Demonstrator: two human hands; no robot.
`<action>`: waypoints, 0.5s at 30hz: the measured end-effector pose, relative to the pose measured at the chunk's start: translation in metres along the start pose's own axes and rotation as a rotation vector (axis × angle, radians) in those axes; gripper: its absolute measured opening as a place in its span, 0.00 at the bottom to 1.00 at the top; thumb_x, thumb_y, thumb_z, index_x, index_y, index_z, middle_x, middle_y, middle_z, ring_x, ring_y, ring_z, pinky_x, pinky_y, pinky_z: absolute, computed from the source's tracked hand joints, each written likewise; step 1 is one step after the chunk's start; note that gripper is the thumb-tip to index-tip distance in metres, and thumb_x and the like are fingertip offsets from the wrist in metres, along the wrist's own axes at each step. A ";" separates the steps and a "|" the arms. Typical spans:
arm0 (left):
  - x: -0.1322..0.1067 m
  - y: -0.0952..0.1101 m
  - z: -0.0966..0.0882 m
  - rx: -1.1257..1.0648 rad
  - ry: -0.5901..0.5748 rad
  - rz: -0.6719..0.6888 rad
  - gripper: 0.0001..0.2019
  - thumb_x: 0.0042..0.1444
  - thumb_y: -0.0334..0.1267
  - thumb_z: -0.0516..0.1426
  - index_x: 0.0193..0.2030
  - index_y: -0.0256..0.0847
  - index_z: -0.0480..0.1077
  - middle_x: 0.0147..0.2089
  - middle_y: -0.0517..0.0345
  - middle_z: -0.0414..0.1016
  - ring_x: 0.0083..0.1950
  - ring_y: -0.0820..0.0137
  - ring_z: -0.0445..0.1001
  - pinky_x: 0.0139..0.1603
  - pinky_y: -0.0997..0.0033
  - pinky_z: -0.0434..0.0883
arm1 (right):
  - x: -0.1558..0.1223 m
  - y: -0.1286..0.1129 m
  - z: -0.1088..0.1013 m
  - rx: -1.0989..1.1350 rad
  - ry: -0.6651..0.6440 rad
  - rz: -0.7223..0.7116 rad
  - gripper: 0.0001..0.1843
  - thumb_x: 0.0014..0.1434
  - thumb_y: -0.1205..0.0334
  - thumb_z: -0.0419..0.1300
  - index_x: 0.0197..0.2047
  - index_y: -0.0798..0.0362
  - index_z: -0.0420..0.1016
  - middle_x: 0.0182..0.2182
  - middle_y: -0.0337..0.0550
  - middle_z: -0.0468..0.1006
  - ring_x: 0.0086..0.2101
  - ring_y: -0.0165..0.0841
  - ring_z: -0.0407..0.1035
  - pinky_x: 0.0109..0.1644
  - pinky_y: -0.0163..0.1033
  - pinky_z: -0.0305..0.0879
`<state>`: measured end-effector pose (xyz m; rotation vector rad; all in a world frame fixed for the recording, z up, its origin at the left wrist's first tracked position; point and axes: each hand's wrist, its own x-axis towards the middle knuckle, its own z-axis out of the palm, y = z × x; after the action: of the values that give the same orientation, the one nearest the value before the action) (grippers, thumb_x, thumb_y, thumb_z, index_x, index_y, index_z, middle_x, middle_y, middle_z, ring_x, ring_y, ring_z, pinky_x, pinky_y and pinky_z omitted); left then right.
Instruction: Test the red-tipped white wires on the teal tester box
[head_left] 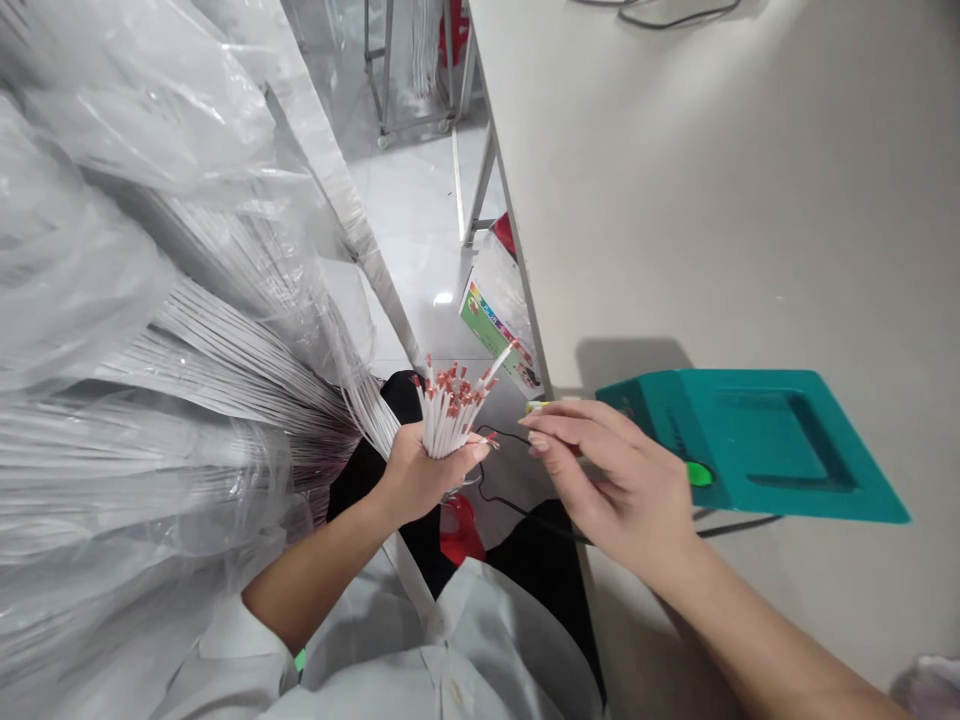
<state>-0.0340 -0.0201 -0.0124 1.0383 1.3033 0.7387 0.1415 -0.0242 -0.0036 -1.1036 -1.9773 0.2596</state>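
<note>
My left hand (424,475) is wrapped round a bundle of white wires (448,425), whose bare copper ends point up and away from me. One wire stands out higher than the others at the bundle's right side. To the right, apart from the bundle, my right hand (619,475) is closed in a pinch at the table's edge. A small yellowish bit shows at its fingertips, too small to name. Just beyond that hand lies a teal machine housing (720,400) with a bright green spot and a recessed square; the hand covers part of its left end.
Long white wires (225,340) under clear plastic sheeting (82,250) fill the left side, along a wrapped rail (337,180). A pale table (712,220) takes up the right. On the floor are a printed box (495,325) and a wheeled metal rack (386,75). A black cable (517,508) hangs by the table edge.
</note>
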 end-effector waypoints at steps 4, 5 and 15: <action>0.000 -0.006 0.004 0.007 -0.068 0.097 0.06 0.46 0.37 0.59 0.27 0.35 0.71 0.22 0.61 0.66 0.26 0.75 0.64 0.26 0.75 0.62 | 0.003 -0.004 0.001 0.124 -0.178 0.065 0.09 0.56 0.67 0.58 0.41 0.50 0.71 0.38 0.46 0.76 0.38 0.34 0.72 0.42 0.40 0.71; 0.001 -0.008 0.005 -0.001 -0.085 0.127 0.06 0.46 0.37 0.60 0.29 0.36 0.72 0.26 0.59 0.69 0.29 0.73 0.66 0.29 0.74 0.64 | 0.004 -0.003 0.001 0.140 -0.228 0.059 0.09 0.56 0.66 0.58 0.41 0.50 0.71 0.39 0.46 0.76 0.39 0.33 0.72 0.42 0.40 0.71; 0.004 -0.011 -0.010 -0.107 -0.247 0.097 0.13 0.41 0.44 0.63 0.24 0.36 0.67 0.20 0.62 0.64 0.22 0.77 0.62 0.24 0.75 0.62 | 0.008 -0.001 0.011 0.601 -0.271 0.269 0.05 0.56 0.62 0.58 0.31 0.52 0.74 0.30 0.43 0.75 0.31 0.29 0.71 0.34 0.35 0.70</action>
<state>-0.0447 -0.0184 -0.0234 1.0746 0.9976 0.7205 0.1306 -0.0167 -0.0052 -0.9582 -1.7835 1.1172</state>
